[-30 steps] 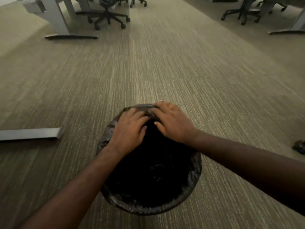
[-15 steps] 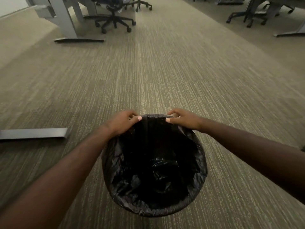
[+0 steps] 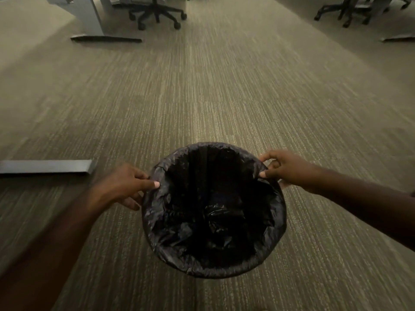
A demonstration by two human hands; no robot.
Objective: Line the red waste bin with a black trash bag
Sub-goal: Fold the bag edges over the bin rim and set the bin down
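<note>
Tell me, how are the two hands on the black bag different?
The left hand pinches the black trash bag at its left rim; the right hand pinches the right rim. The left hand sits lower in the picture and looks blurrier; the right hand sits higher and sharper. Both grip the bag's edge with thumb inside.

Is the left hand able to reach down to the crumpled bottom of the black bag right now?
Probably yes. The black trash bag gapes wide open with nothing across its mouth, and the left hand already pinches its rim at the left edge. It would have to let go first.
</note>
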